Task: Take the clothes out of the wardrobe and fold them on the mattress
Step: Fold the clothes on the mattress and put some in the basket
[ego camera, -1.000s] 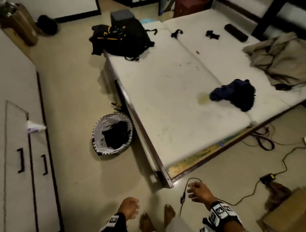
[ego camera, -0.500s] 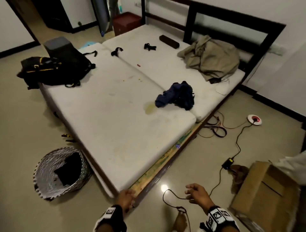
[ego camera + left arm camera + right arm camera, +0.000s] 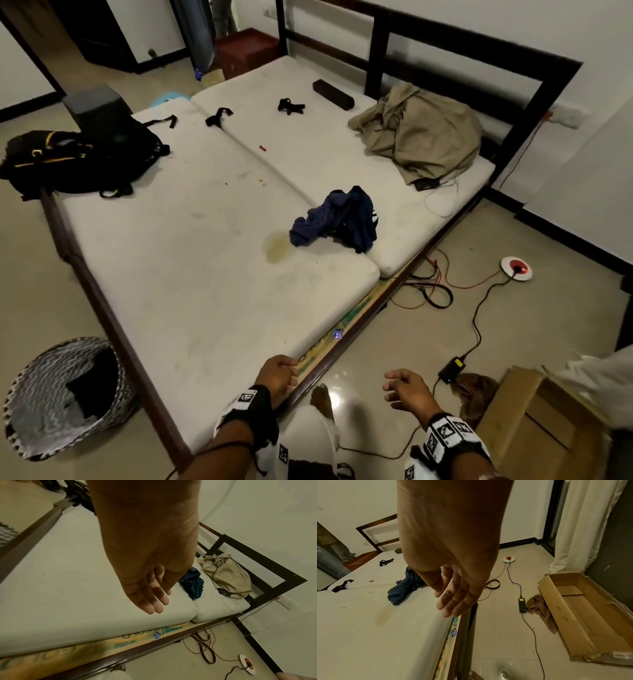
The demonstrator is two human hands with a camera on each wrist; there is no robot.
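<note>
**Clothes on the mattress, none folded yet**

Clothes lie crumpled on the mattress [image 3: 205, 274]: a beige heap [image 3: 421, 137] near the headboard, a navy bundle [image 3: 337, 219] mid-bed. Broad bare mattress offers folding room; cables [image 3: 479, 308] clutter the floor beside the frame edge. Left hand [image 3: 277, 373] and right hand [image 3: 407, 387] hang relaxed, seemingly holding nothing.

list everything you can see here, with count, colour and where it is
mattress: 2, white, side by side on the bed frame
blue clothes: 1 heap, navy, across the mattress seam
beige cloth: 1 heap, by the headboard
backpack: 1, black, far left mattress corner
basket: 1, grey-white, floor left of bed
cardboard box: 1, brown, floor right
power adapter: 1, black, floor
left hand: empty, over the mattress edge
right hand: empty, above the floor
</note>
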